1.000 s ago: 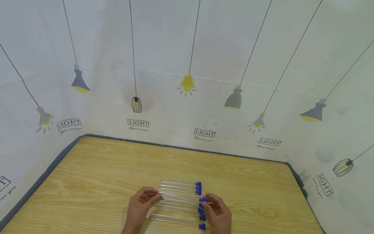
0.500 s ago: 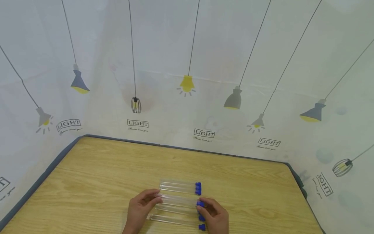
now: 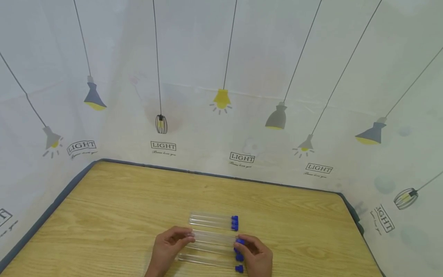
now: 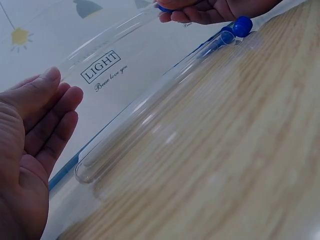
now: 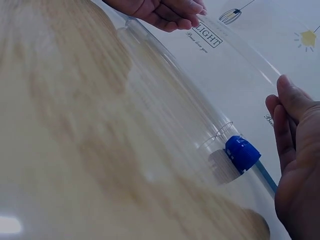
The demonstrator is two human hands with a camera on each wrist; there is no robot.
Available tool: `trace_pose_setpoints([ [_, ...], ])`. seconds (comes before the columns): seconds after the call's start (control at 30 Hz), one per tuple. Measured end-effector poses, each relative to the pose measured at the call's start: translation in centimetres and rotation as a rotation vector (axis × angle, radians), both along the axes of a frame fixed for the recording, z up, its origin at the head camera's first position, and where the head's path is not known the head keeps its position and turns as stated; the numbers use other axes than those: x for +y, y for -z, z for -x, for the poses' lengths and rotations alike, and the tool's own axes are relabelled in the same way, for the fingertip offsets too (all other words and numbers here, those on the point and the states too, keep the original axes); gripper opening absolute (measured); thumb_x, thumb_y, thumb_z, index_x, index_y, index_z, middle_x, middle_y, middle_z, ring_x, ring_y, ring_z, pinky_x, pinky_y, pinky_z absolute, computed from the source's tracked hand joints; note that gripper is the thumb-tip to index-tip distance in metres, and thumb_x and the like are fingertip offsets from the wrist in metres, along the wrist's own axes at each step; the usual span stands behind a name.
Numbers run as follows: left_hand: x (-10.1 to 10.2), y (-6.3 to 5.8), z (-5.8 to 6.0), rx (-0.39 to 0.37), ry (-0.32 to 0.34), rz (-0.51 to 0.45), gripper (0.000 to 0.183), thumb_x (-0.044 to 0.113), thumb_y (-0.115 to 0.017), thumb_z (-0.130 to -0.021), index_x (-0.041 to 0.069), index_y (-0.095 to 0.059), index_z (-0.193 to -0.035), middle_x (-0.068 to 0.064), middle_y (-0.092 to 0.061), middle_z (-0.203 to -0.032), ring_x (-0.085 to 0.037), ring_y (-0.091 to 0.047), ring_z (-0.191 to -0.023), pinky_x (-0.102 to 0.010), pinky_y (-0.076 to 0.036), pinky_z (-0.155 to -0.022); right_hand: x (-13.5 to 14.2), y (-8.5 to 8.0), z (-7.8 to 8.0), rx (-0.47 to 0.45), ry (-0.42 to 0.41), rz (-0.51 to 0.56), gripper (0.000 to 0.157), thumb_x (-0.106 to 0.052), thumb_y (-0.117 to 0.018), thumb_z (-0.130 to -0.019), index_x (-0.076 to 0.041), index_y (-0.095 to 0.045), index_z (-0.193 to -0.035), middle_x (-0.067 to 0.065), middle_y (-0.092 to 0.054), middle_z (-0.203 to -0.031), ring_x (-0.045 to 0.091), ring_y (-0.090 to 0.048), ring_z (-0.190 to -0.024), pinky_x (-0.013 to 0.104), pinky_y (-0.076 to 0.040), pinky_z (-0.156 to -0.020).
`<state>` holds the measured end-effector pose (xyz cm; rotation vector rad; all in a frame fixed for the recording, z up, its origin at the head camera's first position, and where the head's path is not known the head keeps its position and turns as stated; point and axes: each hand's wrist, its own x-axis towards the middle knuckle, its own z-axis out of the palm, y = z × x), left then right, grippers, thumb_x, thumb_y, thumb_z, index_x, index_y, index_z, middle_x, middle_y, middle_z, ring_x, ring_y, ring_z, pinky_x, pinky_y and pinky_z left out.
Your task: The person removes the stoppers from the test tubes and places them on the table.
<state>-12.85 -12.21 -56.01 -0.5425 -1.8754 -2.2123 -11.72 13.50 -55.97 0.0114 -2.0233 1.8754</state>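
A clear test tube (image 3: pixel 214 234) is held up off the table, lying across between my hands. My left hand (image 3: pixel 168 245) pinches its rounded end between thumb and fingers. At its mouth my right hand (image 3: pixel 256 253) pinches a blue cap (image 4: pixel 164 8); whether the cap sits on the tube is hidden by the fingers. Below, more clear tubes lie side by side on the table. The nearest tube (image 3: pixel 207 261) has a blue cap (image 5: pixel 242 153) beside its open rim, apparently apart from it.
Behind my hands, a group of tubes (image 3: pixel 210 220) lies with blue caps (image 3: pixel 235 223) at the right end. The wood-grain table (image 3: pixel 138 200) has a dark edge (image 3: pixel 190 171) at the back. A white curtain (image 3: pixel 194 127) with printed lamps surrounds it.
My right hand has dropped slightly and closed its fingers on a blue cap at the tube's mouth. The left hand has shifted a little right. The back tubes have not moved.
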Motion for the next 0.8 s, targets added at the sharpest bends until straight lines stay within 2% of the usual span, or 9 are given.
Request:
trace_pose_setpoints([
  [0.27, 0.1, 0.0, 0.0, 0.063, 0.036, -0.044, 0.023, -0.013, -0.065, -0.082, -0.005, -0.065, -0.104, -0.019, -0.068, -0.094, -0.022, -0.068, -0.087, -0.039, -0.055, -0.076, -0.2, -0.3, -0.2, 0.045, 0.054, -0.007, 0.021, -0.003, -0.083, -0.071, -0.006, -0.074, -0.090, 0.010, -0.072, -0.082, 0.021, -0.068, -0.066, 0.025, -0.055, -0.056],
  [0.43, 0.0, 0.1, 0.1, 0.098, 0.015, -0.029, 0.025, -0.015, -0.066, -0.080, -0.005, -0.067, -0.102, -0.019, -0.068, -0.093, -0.021, -0.068, -0.086, -0.035, -0.056, -0.075, -0.3, -0.7, -0.4, 0.019, 0.081, -0.003, 0.022, -0.004, -0.084, -0.070, -0.006, -0.075, -0.089, 0.009, -0.072, -0.082, 0.020, -0.067, -0.063, 0.024, -0.053, -0.054],
  [0.8, 0.1, 0.1, 0.1, 0.132, 0.003, -0.012, 0.024, -0.015, -0.066, -0.080, -0.005, -0.067, -0.102, -0.019, -0.069, -0.092, -0.022, -0.067, -0.085, -0.032, -0.055, -0.076, -0.4, -0.9, -0.6, -0.025, 0.107, 0.033, 0.022, -0.005, -0.085, -0.068, -0.005, -0.075, -0.088, 0.010, -0.072, -0.084, 0.023, -0.070, -0.070, 0.027, -0.056, -0.059],
])
